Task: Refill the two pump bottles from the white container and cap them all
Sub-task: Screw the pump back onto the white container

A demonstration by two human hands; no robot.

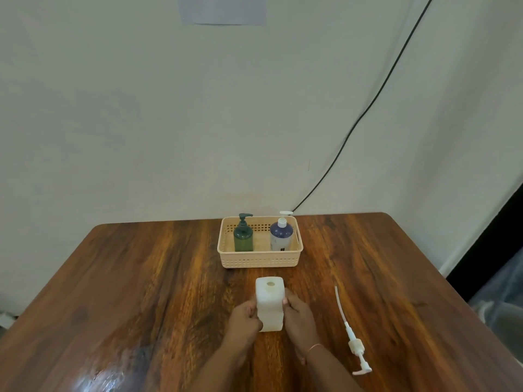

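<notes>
Polished wooden surface (141,278) at lower centre: left hand (245,315) and right hand (300,315) both clasp the uncapped white container (269,302), whose grip could squeeze liquid out before reaching the capped pump bottles (243,236) in the basket (260,260) above.

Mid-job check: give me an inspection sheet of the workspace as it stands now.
Surface: wooden table, glossy, no spills seen.
Job's things: white container upright, mouth open; its pump lies loose to the right. Green pump bottle and blue pump bottle stand capped in the basket.
Clutter: nothing seen.
Grippers: left hand and right hand clasp the container's sides.
Cables: black cable runs down the wall behind the table.
Surroundings: plain wall; paper sheet above.
</notes>
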